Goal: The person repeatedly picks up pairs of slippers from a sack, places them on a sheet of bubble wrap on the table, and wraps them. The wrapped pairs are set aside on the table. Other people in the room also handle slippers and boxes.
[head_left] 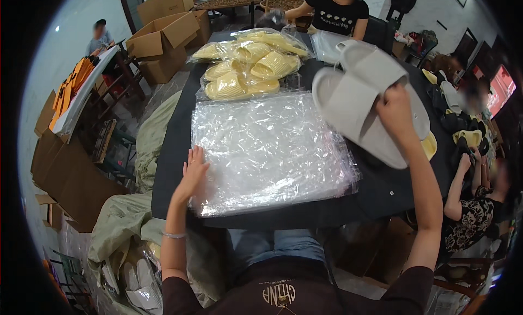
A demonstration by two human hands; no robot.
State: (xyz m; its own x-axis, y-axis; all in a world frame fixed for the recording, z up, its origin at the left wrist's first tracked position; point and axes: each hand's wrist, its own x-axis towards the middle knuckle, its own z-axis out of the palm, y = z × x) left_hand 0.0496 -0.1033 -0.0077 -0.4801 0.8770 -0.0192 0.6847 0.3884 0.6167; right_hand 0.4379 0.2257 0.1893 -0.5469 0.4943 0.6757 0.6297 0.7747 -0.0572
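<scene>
My right hand (396, 114) is raised over the right side of the black table (174, 135) and grips a pair of pale grey slippers (354, 97), stacked sole to sole. My left hand (193, 170) rests flat, fingers spread, on the left edge of a stack of clear plastic bags (269, 149) lying in front of me. Beyond the stack sit bagged yellow slippers (248, 67).
Open cardboard boxes (163, 40) stand at the far left on the floor. A person in a black shirt (335, 12) works at the far end. Another seated person (474, 206) and loose yellow and dark slippers (463, 129) are at the right. Green sacks (122, 222) lie left of my lap.
</scene>
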